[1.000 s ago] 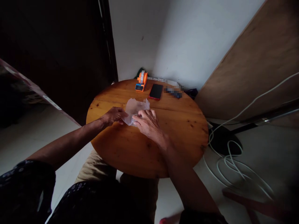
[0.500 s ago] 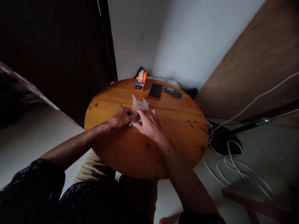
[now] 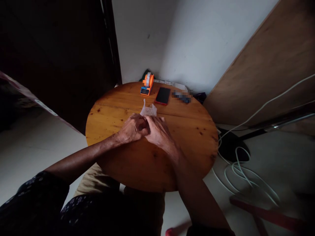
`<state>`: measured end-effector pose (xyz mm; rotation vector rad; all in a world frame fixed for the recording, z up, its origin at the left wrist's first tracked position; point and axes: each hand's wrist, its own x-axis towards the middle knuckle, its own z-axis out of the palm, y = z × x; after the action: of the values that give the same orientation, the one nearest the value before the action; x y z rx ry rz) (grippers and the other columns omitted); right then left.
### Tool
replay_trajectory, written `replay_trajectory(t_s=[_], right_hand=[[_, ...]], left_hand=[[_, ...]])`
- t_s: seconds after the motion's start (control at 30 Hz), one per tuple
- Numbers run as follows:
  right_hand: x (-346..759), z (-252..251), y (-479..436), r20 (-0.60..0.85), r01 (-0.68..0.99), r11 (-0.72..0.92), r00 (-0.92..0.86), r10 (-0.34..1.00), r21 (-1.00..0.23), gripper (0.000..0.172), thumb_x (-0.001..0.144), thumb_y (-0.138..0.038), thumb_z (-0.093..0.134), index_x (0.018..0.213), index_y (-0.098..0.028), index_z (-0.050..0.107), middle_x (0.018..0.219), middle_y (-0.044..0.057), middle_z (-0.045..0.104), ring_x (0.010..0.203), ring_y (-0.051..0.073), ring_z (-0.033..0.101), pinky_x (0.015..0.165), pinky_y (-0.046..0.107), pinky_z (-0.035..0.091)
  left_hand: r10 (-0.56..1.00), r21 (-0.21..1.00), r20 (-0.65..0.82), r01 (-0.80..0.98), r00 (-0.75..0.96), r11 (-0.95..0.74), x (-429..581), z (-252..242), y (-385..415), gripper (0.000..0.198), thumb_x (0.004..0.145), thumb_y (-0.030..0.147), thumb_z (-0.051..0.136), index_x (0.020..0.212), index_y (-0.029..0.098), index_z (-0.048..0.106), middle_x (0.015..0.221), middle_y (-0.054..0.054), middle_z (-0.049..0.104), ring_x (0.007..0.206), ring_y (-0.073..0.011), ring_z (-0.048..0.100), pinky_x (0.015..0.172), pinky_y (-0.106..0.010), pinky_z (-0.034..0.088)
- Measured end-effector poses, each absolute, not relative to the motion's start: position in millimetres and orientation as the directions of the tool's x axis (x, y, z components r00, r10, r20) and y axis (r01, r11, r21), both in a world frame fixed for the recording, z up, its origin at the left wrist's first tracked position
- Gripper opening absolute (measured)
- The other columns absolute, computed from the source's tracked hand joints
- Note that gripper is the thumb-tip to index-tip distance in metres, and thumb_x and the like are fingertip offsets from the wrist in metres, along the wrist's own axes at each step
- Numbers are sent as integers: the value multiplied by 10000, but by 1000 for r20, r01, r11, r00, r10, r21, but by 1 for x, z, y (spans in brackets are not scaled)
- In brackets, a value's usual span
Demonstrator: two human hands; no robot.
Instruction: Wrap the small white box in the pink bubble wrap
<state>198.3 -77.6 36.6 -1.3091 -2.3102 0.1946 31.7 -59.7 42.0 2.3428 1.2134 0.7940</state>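
Note:
Over the middle of the round wooden table (image 3: 157, 157), my left hand (image 3: 134, 128) and my right hand (image 3: 158, 130) meet, with their fingertips together. Both are closed on a crumpled, translucent plastic bag (image 3: 149, 110). Its upper end stands up beyond my fingers, and its lower part is hidden behind them. Whether anything lies inside the bag I cannot tell. Farther back on the table are an orange and blue tape dispenser (image 3: 147, 84) and a dark-screened phone (image 3: 163, 95) with a red edge.
Right of the phone lies a dark, blurred-out object (image 3: 181, 96). A white strip (image 3: 169, 84) runs along the back edge by the wall. Coiled white cable (image 3: 242, 170) and a black stand base (image 3: 233, 147) are on the floor at the right, near a red stool (image 3: 261, 209).
My left hand has moved right and turned over the bag, up against my right hand. Less of the bag's lower part shows. The view has shifted slightly.

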Motion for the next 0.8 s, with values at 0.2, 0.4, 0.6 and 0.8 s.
replay_trajectory(t_s=[0.2, 0.4, 0.6, 0.8], right_hand=[[203, 34, -76, 260, 809, 468, -395, 881, -356, 538, 834, -193, 592, 1365, -161, 510, 1209, 152, 701, 1097, 318, 616, 940, 432, 367], [208, 35, -75, 219, 819, 439, -383, 898, -370, 661, 857, -319, 661, 1458, -145, 448, 1329, 182, 666, 1198, 338, 609, 1018, 479, 385], [227, 44, -75, 93, 862, 363, -354, 931, -353, 719, 794, -372, 753, 1441, -170, 511, 1268, 174, 695, 1172, 362, 629, 1021, 520, 432], [257, 47, -73, 63, 772, 283, -302, 951, -570, 593, 824, -360, 722, 1388, -237, 588, 1283, 129, 701, 1153, 320, 655, 963, 477, 511]], left_hand=[[729, 606, 405, 435, 552, -666, 24, 32, -61, 212, 890, 340, 590, 864, 160, 699, 1056, -134, 713, 1007, -252, 665, 929, -417, 534], [664, 623, 529, 290, 528, -726, 14, 20, -59, 289, 975, 244, 403, 1024, 151, 673, 1082, -144, 725, 1057, -228, 679, 967, -398, 524], [691, 649, 534, 288, 486, -704, 19, 9, -50, 155, 923, 263, 545, 894, 173, 668, 992, -113, 740, 958, -204, 697, 887, -363, 547], [630, 586, 603, 263, 490, -766, 22, -1, -45, 124, 911, 259, 586, 931, 173, 673, 1001, -114, 737, 952, -207, 695, 878, -370, 551]])
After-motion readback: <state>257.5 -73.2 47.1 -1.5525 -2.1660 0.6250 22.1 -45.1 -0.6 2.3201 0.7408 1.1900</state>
